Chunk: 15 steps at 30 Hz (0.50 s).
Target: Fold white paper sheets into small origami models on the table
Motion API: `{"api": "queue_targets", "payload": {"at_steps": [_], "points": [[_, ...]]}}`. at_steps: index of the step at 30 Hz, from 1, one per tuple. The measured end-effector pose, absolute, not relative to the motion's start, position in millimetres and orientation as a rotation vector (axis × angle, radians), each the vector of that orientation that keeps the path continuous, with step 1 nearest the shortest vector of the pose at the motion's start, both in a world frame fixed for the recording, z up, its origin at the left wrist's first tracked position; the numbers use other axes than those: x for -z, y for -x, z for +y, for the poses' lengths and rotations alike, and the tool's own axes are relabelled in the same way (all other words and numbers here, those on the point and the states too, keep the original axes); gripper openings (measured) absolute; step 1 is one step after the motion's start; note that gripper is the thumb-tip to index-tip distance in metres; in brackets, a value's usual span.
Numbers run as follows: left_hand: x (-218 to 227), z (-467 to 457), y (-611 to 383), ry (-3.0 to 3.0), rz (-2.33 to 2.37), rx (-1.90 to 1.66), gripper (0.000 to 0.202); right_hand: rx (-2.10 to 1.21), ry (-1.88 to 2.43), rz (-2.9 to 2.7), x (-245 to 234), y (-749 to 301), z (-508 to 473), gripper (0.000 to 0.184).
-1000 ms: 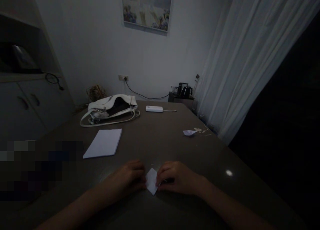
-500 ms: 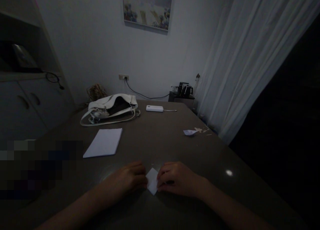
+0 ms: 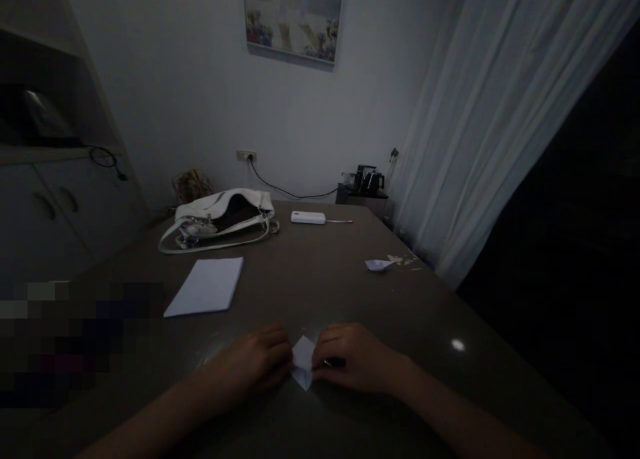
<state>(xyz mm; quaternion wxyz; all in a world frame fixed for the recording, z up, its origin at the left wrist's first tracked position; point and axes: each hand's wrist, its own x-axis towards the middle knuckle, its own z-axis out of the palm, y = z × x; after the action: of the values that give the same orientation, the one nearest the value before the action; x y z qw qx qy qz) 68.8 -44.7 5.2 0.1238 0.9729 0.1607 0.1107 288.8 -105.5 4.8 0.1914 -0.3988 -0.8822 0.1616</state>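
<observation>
We have the small paper (image 3: 303, 352) between our two hands, low in the middle of the view, close over the brown table (image 3: 320, 292). Our left hand (image 3: 265, 356) has its fingertips drawn in at the paper's left edge, a narrow hold. Our right hand (image 3: 347, 354) pinches the right edge between thumb and fingers, with a dark gap showing behind the pinch. How hard either hand presses, we cannot tell in this dim light.

What is new is on the paper itself. Half a second ago it shows as one plain pale diamond; now a line crosses it below the middle, and the part nearer us looks darker and bluer than the point facing away. We take this as a fold opening or a flap tilting, so the work seems to be at the shaping of that near half. Which layer moves, we cannot make out. Our hands are in nearly the same places as then.

Around us nothing seems rearranged: the stack of paper (image 3: 207, 286) lies to the left, the white bag (image 3: 250, 200) behind it, and another folded paper (image 3: 377, 265) well off to the right, beside some pale scraps (image 3: 399, 260).
</observation>
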Motion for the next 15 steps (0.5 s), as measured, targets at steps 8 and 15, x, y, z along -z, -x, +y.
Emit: {"api": "queue_targets", "payload": {"at_steps": [8,15], "points": [[-0.8,-47.6,-72.0,-2.557,0.740,-0.385,0.020,-0.512,1.378,-2.196,2.1,-280.5,-102.9,0.014],[2.1,-50.3,-75.7,-2.451,0.923,-0.386,0.025,-0.608,1.515,-2.038,6.9,-277.4,-101.8,0.011]]}}
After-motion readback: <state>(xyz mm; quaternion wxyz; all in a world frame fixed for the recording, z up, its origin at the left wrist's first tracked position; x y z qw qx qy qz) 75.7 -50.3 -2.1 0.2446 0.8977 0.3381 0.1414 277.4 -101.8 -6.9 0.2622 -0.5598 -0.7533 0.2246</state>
